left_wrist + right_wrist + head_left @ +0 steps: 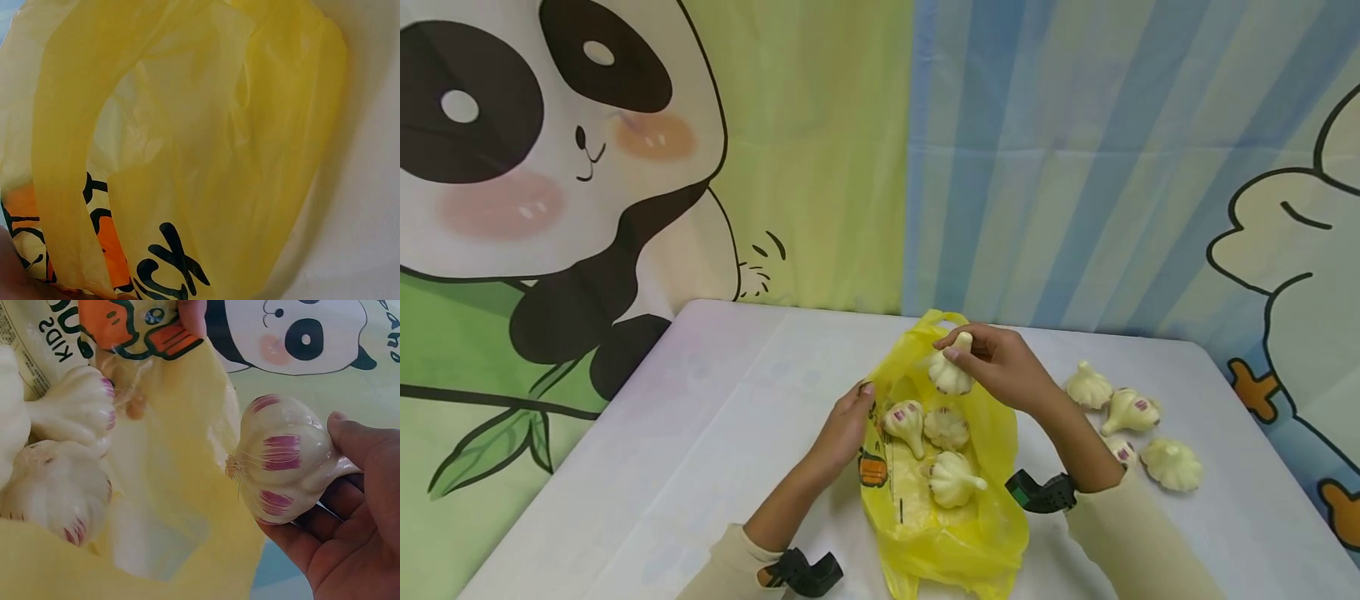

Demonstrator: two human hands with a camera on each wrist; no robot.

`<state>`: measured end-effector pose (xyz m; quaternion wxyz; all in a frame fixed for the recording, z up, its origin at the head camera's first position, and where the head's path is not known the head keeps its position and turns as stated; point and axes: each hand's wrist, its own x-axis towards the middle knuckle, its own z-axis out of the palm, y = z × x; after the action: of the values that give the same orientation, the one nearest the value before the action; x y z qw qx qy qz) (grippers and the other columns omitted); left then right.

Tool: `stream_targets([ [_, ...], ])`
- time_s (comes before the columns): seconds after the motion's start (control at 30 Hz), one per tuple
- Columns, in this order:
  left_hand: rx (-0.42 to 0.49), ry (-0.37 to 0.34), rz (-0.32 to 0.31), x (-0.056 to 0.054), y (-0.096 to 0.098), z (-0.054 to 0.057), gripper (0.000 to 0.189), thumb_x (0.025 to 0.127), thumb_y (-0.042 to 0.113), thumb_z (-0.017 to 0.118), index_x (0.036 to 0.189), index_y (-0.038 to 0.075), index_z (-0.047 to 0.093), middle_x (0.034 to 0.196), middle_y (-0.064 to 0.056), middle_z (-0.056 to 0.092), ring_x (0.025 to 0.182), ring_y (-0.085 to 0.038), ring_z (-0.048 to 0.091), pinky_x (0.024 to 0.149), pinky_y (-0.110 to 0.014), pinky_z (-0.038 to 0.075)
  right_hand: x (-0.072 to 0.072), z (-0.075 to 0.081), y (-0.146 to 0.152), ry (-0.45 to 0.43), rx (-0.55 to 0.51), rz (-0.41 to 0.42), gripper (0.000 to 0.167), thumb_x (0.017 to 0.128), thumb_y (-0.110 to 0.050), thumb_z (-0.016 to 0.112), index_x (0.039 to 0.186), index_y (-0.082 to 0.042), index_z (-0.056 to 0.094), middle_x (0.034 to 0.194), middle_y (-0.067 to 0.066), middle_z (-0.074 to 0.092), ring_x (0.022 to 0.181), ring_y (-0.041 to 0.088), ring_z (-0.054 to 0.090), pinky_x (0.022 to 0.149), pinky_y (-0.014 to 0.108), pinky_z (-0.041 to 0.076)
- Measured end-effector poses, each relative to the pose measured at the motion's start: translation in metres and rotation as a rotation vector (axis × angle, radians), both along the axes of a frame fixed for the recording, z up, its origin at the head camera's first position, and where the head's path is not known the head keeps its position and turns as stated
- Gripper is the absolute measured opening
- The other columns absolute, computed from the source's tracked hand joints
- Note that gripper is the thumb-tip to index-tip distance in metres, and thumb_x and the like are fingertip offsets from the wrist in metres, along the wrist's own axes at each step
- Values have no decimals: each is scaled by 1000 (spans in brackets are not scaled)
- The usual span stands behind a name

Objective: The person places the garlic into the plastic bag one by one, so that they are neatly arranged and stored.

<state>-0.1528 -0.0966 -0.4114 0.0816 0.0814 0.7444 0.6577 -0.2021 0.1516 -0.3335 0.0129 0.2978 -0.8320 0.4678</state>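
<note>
A yellow plastic bag [951, 562] lies mouth-up on the table, with three garlic bulbs inside it, one a purple-streaked bulb [906, 421]. My left hand [844, 429] pinches the bag's left edge, thumb over the rim. In the left wrist view the bag's thin side [281, 125] fills most of the picture, and only a bit of the hand [15, 275] shows low at the left. Over the bag's far part, my right hand [1009, 367] holds another garlic bulb [951, 373] by its stem. Purple streaks and a root tuft show on this bulb [284, 462] in the right wrist view.
Several more garlic bulbs [1172, 464] lie grouped on the white table [715, 400], right of the bag and beside my right forearm. Behind the table hangs a printed cloth [820, 150] with a cartoon panda.
</note>
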Motion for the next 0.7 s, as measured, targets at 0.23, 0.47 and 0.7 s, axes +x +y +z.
stream_targets([
  [0.23, -17, -1, 11, 2, 2, 1, 62, 108, 40, 27, 153, -1, 22, 155, -20, 26, 143, -35, 19, 114, -52, 13, -4, -6, -18, 7, 61, 41, 20, 100, -23, 59, 109, -9, 69, 100, 2, 67, 74, 13, 61, 68, 33, 51],
  [0.47, -6, -17, 1, 1, 3, -2, 64, 107, 43, 27, 154, 1, 20, 157, -17, 24, 143, -34, 18, 114, -52, 14, -10, -16, -30, 16, 145, 63, 16, 100, -25, 59, 101, -13, 70, 64, -1, 49, 54, 15, 40, 58, 31, 41],
  [0.7, 16, -16, -3, 2, 1, 1, 62, 107, 44, 27, 154, 5, 24, 148, -15, 39, 132, -30, 40, 110, -50, 27, -13, -22, -34, 2, 170, 72, 16, 100, -26, 58, 97, -14, 68, 64, -1, 47, 55, 14, 42, 59, 32, 42],
])
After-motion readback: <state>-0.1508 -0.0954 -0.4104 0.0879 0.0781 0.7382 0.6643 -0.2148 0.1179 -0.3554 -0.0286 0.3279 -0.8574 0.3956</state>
